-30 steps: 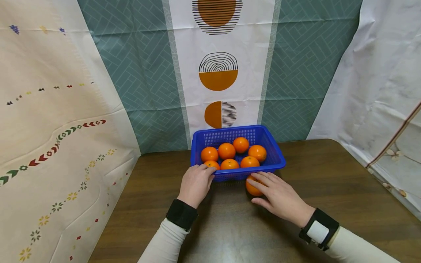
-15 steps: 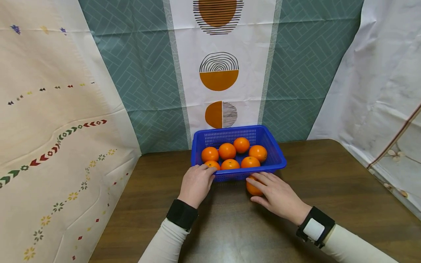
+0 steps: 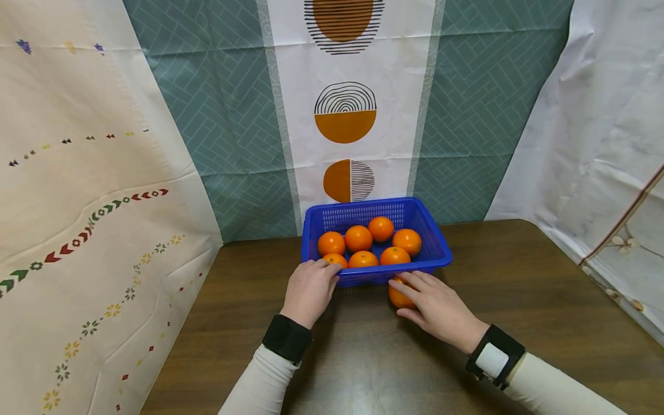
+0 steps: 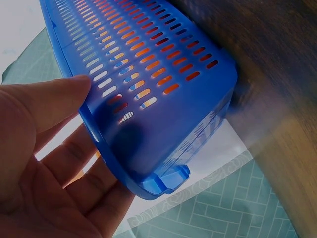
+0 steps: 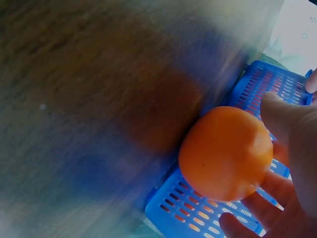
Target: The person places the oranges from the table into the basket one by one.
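Observation:
A blue plastic basket (image 3: 365, 279) with slotted walls stands on the wooden table, several oranges (image 3: 358, 238) lying inside. My left hand (image 3: 309, 294) grips the near rim at its left end. In the left wrist view the thumb (image 4: 62, 96) lies on the outer wall, with the fingers over the rim on the inner side. One more orange (image 3: 398, 297) sits on the table against the basket's front wall, toward the right. Around this orange curl the fingers of my right hand (image 3: 443, 308), thumb on the near side. In the right wrist view the orange (image 5: 225, 153) shows between thumb and fingers.
The brown wooden table (image 3: 519, 300) reaches back to a patterned cloth (image 3: 228, 132) hanging behind the basket. A cream cloth (image 3: 104, 230) borders the left side and a white cloth (image 3: 586, 144) the right.
Both hands, the basket and the oranges stay in place. The right wrist has shifted very slightly left.

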`<act>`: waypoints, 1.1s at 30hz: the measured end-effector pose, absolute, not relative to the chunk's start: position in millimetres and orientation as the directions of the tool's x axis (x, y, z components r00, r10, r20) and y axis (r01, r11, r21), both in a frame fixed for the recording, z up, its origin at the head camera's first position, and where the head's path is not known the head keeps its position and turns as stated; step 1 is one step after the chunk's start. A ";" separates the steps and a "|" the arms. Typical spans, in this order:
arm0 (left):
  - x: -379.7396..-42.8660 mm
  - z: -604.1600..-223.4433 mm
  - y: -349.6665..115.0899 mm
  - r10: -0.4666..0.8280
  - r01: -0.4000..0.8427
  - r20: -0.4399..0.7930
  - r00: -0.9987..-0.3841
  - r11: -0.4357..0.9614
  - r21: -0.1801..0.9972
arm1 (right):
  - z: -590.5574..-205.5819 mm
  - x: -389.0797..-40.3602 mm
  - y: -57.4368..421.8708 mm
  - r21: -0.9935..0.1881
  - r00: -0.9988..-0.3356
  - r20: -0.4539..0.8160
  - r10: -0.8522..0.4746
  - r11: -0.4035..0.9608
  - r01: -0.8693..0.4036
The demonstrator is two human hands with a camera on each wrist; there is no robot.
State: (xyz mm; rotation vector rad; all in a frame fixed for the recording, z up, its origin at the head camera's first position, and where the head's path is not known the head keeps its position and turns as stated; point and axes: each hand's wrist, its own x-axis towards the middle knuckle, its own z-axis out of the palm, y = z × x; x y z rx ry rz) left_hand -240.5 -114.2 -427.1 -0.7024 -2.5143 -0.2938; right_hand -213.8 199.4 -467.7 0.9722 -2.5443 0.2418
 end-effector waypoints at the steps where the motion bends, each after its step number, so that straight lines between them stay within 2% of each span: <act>1: -240.7 -427.2 -114.2 0.424 0.535 0.527 -0.736 0.842 0.070 | -468.1 -214.2 199.5 -0.016 -0.676 0.428 -0.600 0.743 -0.669; 33: -239.5 -426.5 -114.2 0.426 0.533 0.536 -0.729 0.845 0.053 | -471.1 -218.2 198.9 -0.047 -0.669 0.439 -0.599 0.729 -0.683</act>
